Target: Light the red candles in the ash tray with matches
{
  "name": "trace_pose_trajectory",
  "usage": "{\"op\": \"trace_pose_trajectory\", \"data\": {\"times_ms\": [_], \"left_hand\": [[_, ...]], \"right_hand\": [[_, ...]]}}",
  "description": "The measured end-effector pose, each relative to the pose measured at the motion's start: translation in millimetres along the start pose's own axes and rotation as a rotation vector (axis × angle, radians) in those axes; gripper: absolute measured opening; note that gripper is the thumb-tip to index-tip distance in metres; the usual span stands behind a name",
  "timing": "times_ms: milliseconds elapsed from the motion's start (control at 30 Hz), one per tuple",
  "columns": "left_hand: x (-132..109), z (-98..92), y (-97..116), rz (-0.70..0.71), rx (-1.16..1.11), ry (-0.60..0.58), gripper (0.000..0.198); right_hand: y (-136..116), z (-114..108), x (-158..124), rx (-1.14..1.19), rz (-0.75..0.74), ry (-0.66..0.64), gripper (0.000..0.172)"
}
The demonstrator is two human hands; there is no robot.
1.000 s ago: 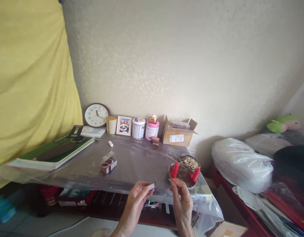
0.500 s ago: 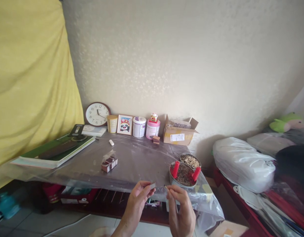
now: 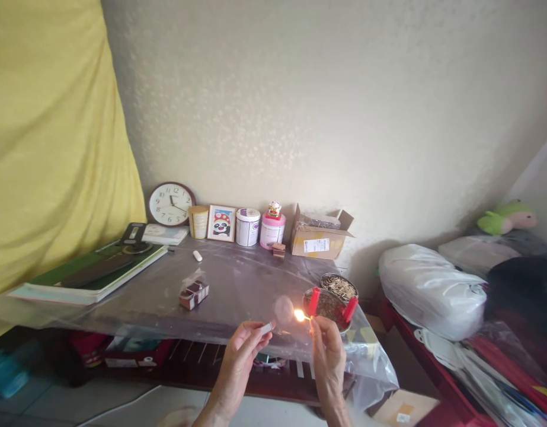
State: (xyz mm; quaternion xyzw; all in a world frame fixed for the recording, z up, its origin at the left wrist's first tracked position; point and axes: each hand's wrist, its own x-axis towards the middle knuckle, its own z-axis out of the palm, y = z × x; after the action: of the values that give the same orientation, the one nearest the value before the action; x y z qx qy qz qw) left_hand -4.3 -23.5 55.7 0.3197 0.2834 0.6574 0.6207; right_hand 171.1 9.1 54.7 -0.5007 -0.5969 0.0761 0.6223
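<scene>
My left hand pinches a small matchbox in front of the table's near edge. My right hand pinches a match whose head burns with a bright flame beside the box. A puff of smoke hangs just left of the flame. Right behind the flame stands a round metal dish holding two short red candles and dark spent matches. A second dish of unburnt matches sits behind it.
The table is covered in clear plastic sheeting. On it lie a wrapped pack of matchboxes, books, a clock, tins, a framed picture and a cardboard box. Bags and soft toys are piled at the right.
The match in my right hand has caught fire; it was unlit before. My right hand has drawn slightly right, away from the matchbox, towards the candle dish.
</scene>
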Motion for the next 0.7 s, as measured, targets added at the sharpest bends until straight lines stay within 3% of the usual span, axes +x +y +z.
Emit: {"op": "trace_pose_trajectory", "data": {"times_ms": [133, 333, 700], "left_hand": [[0.8, -1.9, 2.8, 0.013, -0.012, 0.029, 0.022], [0.2, 0.4, 5.6, 0.005, -0.014, 0.051, 0.024], [1.0, -0.2, 3.9, -0.007, -0.022, 0.059, 0.023]], "right_hand": [[0.8, -4.1, 1.2, 0.056, 0.118, 0.002, 0.026], [5.2, -9.1, 1.4, 0.086, 0.139, 0.004, 0.025], [1.9, -13.7, 8.7, -0.075, -0.115, 0.038, 0.021]]}}
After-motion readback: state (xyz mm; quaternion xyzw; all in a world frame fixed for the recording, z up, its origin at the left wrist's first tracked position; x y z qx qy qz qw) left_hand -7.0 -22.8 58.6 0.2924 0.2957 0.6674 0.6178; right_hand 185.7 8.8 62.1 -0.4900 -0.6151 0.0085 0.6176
